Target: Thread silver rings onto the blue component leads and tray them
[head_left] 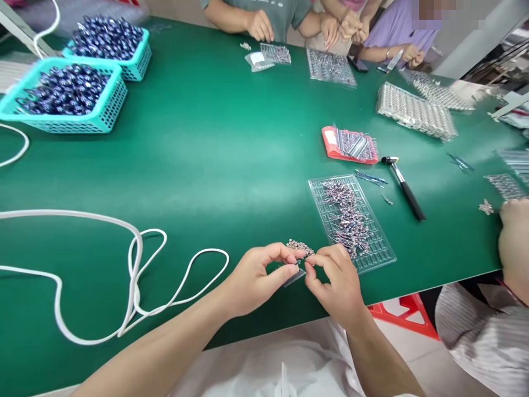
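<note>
My left hand [258, 278] and my right hand [336, 281] meet near the front edge of the green table [215, 154]. Both pinch at a tiny part between the fingertips, too small to name. A little heap of small metal parts [300, 247] lies on the table just beyond my fingers. A small clear plastic piece [294, 277] sits under my left thumb. To the right lies a clear plastic tray [374, 242] with a pile of small wired components [345, 215] on it.
Two teal baskets [111, 113] of dark blue parts stand far left. A white cord [136, 264] loops across the left. A red tray [330, 144], a black hammer [407, 190] and clear trays [415, 113] lie to the right. Other people's hands work at the far edge and the right [514, 237].
</note>
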The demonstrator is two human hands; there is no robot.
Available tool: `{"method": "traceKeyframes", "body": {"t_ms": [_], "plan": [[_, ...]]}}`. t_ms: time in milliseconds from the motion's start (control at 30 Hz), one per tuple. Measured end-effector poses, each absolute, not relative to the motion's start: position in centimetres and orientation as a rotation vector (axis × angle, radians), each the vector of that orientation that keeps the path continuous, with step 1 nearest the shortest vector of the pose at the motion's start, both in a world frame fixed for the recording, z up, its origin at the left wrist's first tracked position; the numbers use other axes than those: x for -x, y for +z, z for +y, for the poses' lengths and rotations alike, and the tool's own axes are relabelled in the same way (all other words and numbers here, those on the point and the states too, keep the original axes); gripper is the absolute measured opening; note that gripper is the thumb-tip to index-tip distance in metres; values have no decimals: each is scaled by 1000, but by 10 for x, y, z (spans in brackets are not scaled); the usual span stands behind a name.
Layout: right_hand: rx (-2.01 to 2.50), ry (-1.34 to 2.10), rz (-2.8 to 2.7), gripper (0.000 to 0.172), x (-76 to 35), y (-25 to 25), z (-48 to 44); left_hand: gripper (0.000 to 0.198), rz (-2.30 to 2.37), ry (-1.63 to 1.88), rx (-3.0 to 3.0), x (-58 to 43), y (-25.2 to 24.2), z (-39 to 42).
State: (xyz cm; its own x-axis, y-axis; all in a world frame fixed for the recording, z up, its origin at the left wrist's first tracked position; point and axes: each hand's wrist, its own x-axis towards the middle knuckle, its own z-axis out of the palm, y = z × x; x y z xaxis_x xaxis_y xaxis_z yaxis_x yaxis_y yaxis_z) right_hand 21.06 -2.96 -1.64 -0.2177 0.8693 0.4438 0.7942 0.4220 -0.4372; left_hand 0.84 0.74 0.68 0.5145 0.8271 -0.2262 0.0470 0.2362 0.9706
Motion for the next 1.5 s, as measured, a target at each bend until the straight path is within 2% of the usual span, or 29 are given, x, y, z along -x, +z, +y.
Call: {"method": "traceKeyframes", "body": {"t_ms": [333,767,933,1167,1500], "plan": [[1341,-14,-2067,11,-206,-8,-26,14,914,718,-1228,-12,8,0],[1276,-97,-1798,12,-194,-12,-23,21,763,823,-794,-14,8,-1],[1282,-44,-1745,9,-193,-16,-22,17,732,852,-778,-16,4,-5],[1250,34,-1725,17,-194,-20,-24,16,752,830,-846,-16,0,-7],[1258,63,-1721,17,-196,-22,-24,14,795,809,-1041,-14,-8,-8]]}}
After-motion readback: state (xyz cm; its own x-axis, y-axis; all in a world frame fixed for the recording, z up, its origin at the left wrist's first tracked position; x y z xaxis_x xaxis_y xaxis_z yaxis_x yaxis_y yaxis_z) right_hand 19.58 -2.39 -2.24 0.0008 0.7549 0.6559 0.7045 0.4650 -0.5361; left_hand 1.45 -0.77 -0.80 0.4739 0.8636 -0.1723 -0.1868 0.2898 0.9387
